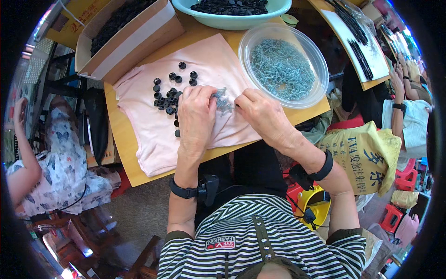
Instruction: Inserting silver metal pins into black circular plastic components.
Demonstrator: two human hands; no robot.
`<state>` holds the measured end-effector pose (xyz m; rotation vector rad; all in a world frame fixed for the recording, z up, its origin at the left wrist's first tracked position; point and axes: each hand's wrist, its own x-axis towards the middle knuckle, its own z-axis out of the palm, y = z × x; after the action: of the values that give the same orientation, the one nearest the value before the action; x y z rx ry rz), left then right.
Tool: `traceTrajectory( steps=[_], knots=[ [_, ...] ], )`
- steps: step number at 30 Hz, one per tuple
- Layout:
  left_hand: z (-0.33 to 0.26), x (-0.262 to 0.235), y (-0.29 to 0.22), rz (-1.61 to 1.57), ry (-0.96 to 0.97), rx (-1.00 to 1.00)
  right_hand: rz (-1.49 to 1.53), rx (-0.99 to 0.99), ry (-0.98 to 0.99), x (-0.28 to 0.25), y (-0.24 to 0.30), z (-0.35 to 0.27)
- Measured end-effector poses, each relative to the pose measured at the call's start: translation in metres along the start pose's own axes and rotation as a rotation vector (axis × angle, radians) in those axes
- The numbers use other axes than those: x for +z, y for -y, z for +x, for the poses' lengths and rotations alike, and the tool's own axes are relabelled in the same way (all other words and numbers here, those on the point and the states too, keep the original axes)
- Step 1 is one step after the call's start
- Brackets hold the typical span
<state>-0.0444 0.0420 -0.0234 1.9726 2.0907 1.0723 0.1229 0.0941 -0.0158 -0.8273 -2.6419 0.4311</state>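
My left hand (197, 114) is curled over the pink cloth (186, 65), its fingertips bent down at the edge of a small pile of silver screws (224, 103). Whatever those fingers hold is hidden. On the other side of the pile, my right hand (262, 111) is closed in a pinch. A tiny dark bit shows at its fingertips, too small to name. Several black round knobs (169, 102) lie loose on the cloth left of my left hand, some touching one another.
A clear round tub (245, 56) of screws stands at the table's right. Farther back are a cardboard box (139, 39) and a pale green basin (218, 19), both holding black pieces. People sit at both sides. A yellow sack (357, 153) stands at the right.
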Motion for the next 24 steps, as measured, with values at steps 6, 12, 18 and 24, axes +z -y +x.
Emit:
traceTrajectory(
  steps=[6, 12, 18, 24],
  knots=[
    [0.002, -0.002, 0.003, -0.085, 0.029, -0.041, 0.067, 0.002, -0.038, 0.002, -0.001, -0.006],
    [-0.002, -0.013, 0.002, -0.137, -0.011, -0.022, 0.09, 0.053, -0.061, 0.006, -0.001, -0.007],
    [-0.011, -0.014, 0.002, -0.393, 0.01, -0.198, 0.063, 0.058, -0.055, 0.003, 0.002, -0.011],
    [-0.018, -0.024, -0.016, -1.058, -0.083, -0.421, 0.78, 0.256, -0.107, -0.025, 0.015, -0.002]
  ],
)
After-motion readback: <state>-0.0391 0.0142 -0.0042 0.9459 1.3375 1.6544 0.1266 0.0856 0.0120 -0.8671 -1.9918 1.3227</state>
